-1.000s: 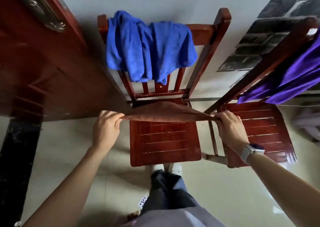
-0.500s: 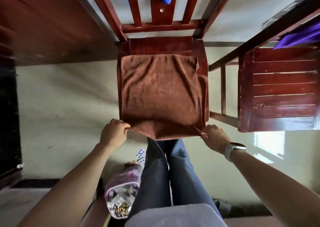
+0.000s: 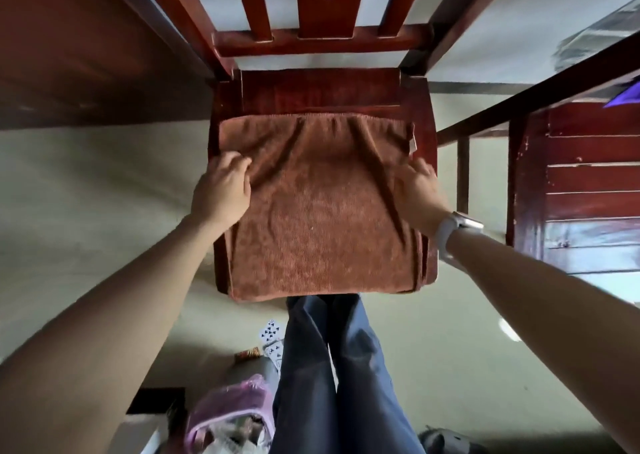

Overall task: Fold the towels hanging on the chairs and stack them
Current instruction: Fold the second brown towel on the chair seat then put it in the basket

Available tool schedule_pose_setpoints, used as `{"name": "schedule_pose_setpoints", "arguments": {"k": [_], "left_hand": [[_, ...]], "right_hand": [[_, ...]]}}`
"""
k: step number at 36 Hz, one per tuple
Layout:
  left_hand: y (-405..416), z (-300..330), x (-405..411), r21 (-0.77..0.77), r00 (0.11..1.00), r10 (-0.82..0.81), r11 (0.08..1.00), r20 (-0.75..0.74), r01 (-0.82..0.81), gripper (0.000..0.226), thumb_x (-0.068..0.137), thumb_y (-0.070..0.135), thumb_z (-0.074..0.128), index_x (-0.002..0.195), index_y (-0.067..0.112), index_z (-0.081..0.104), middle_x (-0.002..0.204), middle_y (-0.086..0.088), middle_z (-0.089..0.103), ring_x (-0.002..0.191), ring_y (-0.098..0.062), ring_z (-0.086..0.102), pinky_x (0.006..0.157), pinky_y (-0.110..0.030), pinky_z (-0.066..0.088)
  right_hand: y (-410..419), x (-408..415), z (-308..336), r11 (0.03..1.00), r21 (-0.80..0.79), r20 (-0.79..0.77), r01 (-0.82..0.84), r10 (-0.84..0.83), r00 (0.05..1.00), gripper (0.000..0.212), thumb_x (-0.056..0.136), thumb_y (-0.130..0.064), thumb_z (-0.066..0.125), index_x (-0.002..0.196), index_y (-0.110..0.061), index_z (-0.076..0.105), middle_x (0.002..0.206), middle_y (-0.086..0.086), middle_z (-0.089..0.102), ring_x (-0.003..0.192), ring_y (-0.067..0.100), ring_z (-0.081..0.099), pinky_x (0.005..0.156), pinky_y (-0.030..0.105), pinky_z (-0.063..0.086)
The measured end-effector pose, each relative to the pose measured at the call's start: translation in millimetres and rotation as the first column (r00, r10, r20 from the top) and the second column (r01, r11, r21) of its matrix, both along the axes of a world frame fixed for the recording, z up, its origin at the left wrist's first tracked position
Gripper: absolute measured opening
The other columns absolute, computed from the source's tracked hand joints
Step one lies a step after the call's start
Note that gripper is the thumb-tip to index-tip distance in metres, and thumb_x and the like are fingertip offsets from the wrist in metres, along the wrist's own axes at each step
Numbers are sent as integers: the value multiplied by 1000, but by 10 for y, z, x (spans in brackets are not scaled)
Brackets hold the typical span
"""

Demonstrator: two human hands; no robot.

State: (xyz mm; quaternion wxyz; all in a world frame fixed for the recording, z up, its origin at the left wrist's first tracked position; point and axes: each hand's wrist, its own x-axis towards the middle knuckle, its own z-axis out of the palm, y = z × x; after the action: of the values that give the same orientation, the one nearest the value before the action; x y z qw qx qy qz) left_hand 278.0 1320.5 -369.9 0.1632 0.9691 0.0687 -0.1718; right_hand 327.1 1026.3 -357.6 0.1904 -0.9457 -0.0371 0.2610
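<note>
A brown towel (image 3: pixel 322 225) lies across the seat of a red wooden chair (image 3: pixel 322 93), doubled over with its fold at the seat's front edge. My left hand (image 3: pixel 221 190) grips the towel's upper layer near its left side, fingers curled into the cloth. My right hand (image 3: pixel 417 190) holds the same layer at the right side, beside a small white tag. Creases run from both hands toward the far edge. A sliver of purple towel (image 3: pixel 627 95) shows at the right, on the back of a second chair (image 3: pixel 588 190).
A dark wooden panel (image 3: pixel 86 55) stands at the left. On the floor near my legs (image 3: pixel 332 367) lie playing cards (image 3: pixel 272 332) and a pink plastic bag (image 3: pixel 232 408). The chair's back slats (image 3: pixel 325 3) rise just beyond the towel.
The towel went from stretched in the air to laid on the seat. Both hands then carried its near edge away from me over the rest, doubling it. The view tilted down.
</note>
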Motion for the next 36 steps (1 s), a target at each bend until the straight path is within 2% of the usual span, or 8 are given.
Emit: {"name": "schedule_pose_setpoints", "arguments": {"k": [7, 12, 19, 24, 26, 30, 32, 36], "left_hand": [[228, -315, 502, 115, 999, -43, 993, 27, 40, 44, 94, 11, 43, 136, 2, 36, 145, -17, 34, 134, -36, 27, 100, -54, 33], [256, -314, 643, 146, 994, 53, 987, 92, -66, 37, 93, 18, 48, 127, 3, 48, 118, -23, 51, 113, -41, 42, 92, -50, 35], [245, -127, 661, -210, 962, 260, 948, 78, -239, 21, 89, 14, 55, 102, 1, 65, 102, -18, 63, 95, -28, 58, 81, -30, 41], [168, 331, 493, -554, 878, 174, 717, -446, -423, 12, 92, 13, 52, 94, 17, 63, 92, 2, 64, 80, -2, 58, 76, -20, 44], [167, 453, 358, -546, 693, -40, 650, -720, -529, 13, 90, 8, 53, 91, 16, 63, 89, -1, 66, 82, -12, 61, 81, -31, 48], [131, 506, 208, -443, 409, -258, 767, -875, -464, 14, 90, 9, 54, 93, 17, 66, 86, -2, 65, 78, -15, 59, 68, -27, 47], [93, 458, 222, -400, 470, -172, 803, -866, -442, 11, 90, 15, 56, 95, 18, 65, 91, 0, 63, 84, -13, 57, 66, -23, 46], [31, 135, 275, -296, 915, 77, 933, -396, -206, 12, 87, 16, 58, 93, 16, 68, 94, -1, 64, 96, -22, 60, 77, -28, 43]], "right_hand": [[147, 583, -177, 978, -190, 140, -88, 116, 983, 56, 84, -16, 44, 139, -20, 32, 141, 10, 33, 126, 33, 31, 101, 50, 31], [191, 771, -281, 966, -257, 86, 1, 21, 996, 45, 90, -16, 44, 134, -17, 38, 130, 14, 42, 122, 33, 36, 99, 48, 31], [112, 738, -254, 988, -98, 43, 116, -112, 993, 30, 89, -18, 45, 115, -8, 56, 117, 16, 50, 113, 34, 43, 97, 46, 37], [-62, 442, 134, 957, 230, -130, 177, -150, 980, 17, 89, -5, 51, 103, -3, 61, 86, 2, 56, 80, 20, 53, 66, 23, 36], [-194, 288, 304, 927, 297, -455, 228, -73, 888, 13, 88, 1, 52, 97, 0, 62, 77, 4, 55, 74, 19, 52, 56, 19, 39], [-541, 72, 467, 974, 147, -908, 172, 63, 414, 14, 90, -10, 55, 101, -13, 61, 92, 4, 64, 79, 5, 61, 69, 15, 48], [-648, 14, 397, 990, 68, -907, 122, 11, 421, 14, 90, -11, 55, 102, -12, 62, 94, 6, 64, 84, 15, 59, 73, 20, 46], [-643, 36, 131, 995, 0, -457, 101, -90, 885, 12, 88, -6, 54, 91, -8, 65, 77, 4, 59, 70, 17, 53, 55, 7, 35]]}}
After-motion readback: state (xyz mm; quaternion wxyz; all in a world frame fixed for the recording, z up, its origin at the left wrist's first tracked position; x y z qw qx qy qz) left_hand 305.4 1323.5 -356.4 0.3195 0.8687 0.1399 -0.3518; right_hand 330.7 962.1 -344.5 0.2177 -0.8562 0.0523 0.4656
